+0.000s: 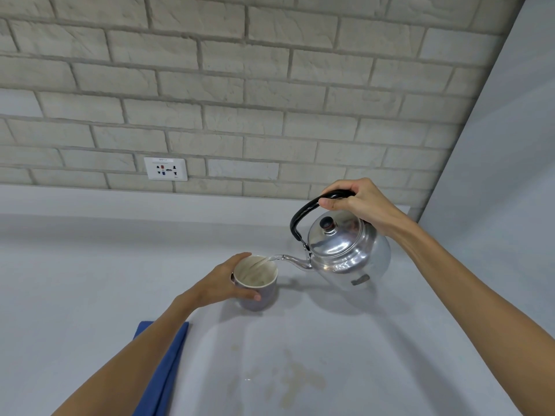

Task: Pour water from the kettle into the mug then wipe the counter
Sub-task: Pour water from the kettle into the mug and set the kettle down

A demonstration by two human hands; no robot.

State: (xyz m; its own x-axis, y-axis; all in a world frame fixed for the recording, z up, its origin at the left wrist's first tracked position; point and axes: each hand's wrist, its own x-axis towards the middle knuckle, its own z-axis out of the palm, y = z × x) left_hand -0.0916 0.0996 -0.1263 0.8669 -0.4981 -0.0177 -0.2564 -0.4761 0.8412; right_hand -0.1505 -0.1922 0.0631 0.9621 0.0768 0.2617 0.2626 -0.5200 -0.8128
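A shiny metal kettle [348, 253] hangs tilted to the left above the grey counter [90, 265]. My right hand [357, 202] grips its black arched handle from above. Water runs from the thin spout into a greyish mug [261, 292] with a pale inside, which stands on the counter. My left hand [222, 283] wraps around the mug's left side. A folded blue cloth [168, 364] lies on the counter under my left forearm, partly hidden by it.
Brownish stains [297, 382] mark the counter near its front, below the mug. A pale brick wall with a white socket plate [165, 169] rises behind. A plain grey side wall [495, 145] closes the right end.
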